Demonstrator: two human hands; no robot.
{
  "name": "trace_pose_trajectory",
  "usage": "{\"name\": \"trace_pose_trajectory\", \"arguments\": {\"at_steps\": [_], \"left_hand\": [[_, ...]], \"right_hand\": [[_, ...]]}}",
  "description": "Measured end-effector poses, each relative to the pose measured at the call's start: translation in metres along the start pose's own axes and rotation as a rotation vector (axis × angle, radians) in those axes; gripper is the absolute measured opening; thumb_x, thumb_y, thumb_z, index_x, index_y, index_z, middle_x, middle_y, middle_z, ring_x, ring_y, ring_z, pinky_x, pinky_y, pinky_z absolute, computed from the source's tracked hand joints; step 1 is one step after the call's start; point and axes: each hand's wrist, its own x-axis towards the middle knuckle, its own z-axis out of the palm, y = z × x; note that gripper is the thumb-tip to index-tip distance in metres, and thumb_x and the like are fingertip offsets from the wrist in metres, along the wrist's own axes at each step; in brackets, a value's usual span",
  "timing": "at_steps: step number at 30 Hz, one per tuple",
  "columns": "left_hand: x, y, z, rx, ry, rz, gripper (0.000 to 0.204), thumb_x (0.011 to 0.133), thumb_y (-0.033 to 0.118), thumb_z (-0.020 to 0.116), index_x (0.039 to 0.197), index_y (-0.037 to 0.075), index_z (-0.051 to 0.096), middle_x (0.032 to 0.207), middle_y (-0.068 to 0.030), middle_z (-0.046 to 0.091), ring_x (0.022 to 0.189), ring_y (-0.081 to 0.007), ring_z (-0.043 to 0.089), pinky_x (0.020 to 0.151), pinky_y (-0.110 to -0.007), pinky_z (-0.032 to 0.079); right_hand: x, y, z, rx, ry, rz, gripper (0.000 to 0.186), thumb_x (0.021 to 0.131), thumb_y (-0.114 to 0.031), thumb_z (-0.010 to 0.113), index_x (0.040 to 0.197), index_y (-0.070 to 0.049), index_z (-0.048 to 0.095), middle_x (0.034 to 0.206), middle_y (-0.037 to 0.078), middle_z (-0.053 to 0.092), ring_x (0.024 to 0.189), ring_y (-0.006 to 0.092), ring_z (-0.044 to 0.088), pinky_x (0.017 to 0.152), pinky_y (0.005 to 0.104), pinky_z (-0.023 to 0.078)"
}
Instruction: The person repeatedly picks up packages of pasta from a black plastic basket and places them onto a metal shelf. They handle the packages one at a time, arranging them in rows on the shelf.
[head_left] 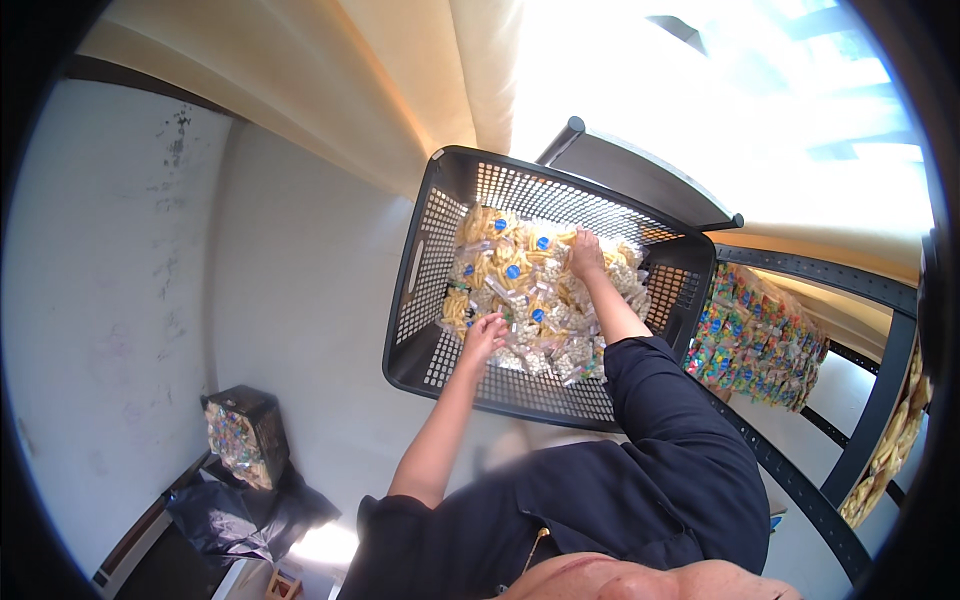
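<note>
A large black perforated plastic basket (402,290) holds several clear plastic bags of snacks. Yellow, finger-shaped pieces fill the snack bags with round blue labels (512,272) on the left and in the middle. Small whitish pieces show in other bags (572,358) toward the near side and the right. My left hand (484,337) hovers low over the bags at the left, its fingers loosely bent and apart, with nothing visible in them. Farther in and to the right, my right hand (587,256) has its fingers bunched at the top of a bag; the fingertips are partly hidden.
Behind the basket is a dark panel with a rail (640,175), beside a bright window and beige curtain (400,70). At right, a black metal rack (868,420) holds bags of multicoloured pieces (755,335). A black crate (262,425) and dark plastic sheet (235,515) sit lower left.
</note>
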Motion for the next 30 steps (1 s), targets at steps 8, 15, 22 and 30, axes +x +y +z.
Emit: {"name": "trace_pose_trajectory", "arguments": {"at_steps": [8, 15, 22, 30], "left_hand": [[-0.006, 0.007, 0.011, -0.014, 0.006, 0.001, 0.042, 0.094, 0.028, 0.059, 0.129, 0.007, 0.049, 0.119, -0.0079, 0.057, 0.110, -0.0180, 0.056, 0.090, -0.032, 0.048], [-0.007, 0.024, 0.011, -0.193, 0.018, 0.083, 0.041, 0.092, 0.024, 0.063, 0.127, 0.007, 0.050, 0.120, -0.0060, 0.057, 0.109, -0.0177, 0.058, 0.088, -0.037, 0.053], [-0.018, 0.022, -0.006, -0.228, 0.109, 0.082, 0.033, 0.091, 0.016, 0.064, 0.120, 0.006, 0.051, 0.115, -0.0062, 0.059, 0.104, -0.0177, 0.061, 0.084, -0.036, 0.056], [-0.046, 0.017, -0.009, -0.380, 0.187, 0.200, 0.033, 0.091, 0.013, 0.064, 0.120, 0.006, 0.048, 0.112, -0.0071, 0.059, 0.097, -0.0180, 0.063, 0.077, -0.035, 0.058]], "right_hand": [[-0.037, -0.061, -0.067, 0.233, 0.017, -0.022, 0.030, 0.079, -0.027, 0.069, 0.096, -0.003, 0.064, 0.109, 0.016, 0.059, 0.102, 0.0351, 0.056, 0.087, 0.0415, 0.047], [-0.073, -0.111, -0.070, 0.711, -0.723, -0.155, 0.054, 0.091, -0.050, 0.056, 0.094, 0.003, 0.066, 0.086, 0.021, 0.067, 0.082, 0.0330, 0.064, 0.074, 0.0425, 0.048], [-0.035, -0.104, -0.011, 0.222, -0.059, -0.257, 0.047, 0.082, -0.033, 0.068, 0.118, -0.005, 0.058, 0.112, 0.018, 0.058, 0.108, 0.0351, 0.052, 0.091, 0.0410, 0.046], [-0.038, -0.095, -0.013, 0.182, -0.396, -0.245, 0.053, 0.069, -0.030, 0.078, 0.112, -0.005, 0.062, 0.110, 0.019, 0.058, 0.110, 0.0367, 0.053, 0.092, 0.0429, 0.045]]}}
